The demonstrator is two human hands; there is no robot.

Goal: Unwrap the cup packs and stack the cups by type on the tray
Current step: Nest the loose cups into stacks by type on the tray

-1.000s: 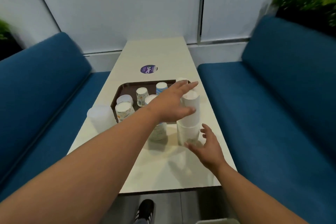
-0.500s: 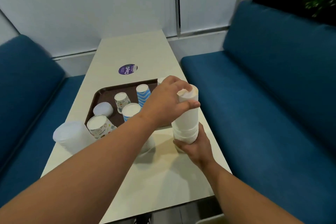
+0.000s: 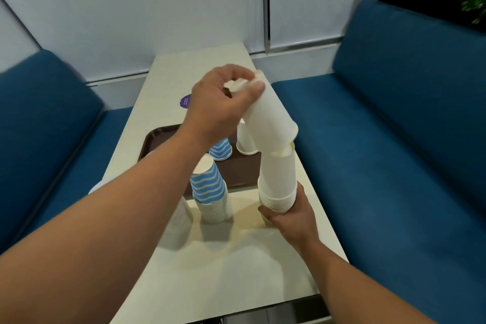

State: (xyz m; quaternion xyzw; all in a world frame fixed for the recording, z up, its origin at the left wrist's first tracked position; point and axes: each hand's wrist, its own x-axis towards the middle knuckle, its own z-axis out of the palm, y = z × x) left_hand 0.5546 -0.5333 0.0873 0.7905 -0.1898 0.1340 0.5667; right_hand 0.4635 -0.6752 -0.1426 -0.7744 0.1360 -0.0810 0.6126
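The white paper cup stack could buckle and spill at its bend, since the upper cups tilt sharply off the lower ones. It is plain white, held above the table beside the brown tray. The left hand pinches its top; the right hand curls round its base.

From here my left forearm hides most of the tray and a clear cup stack; sticker text unreadable.
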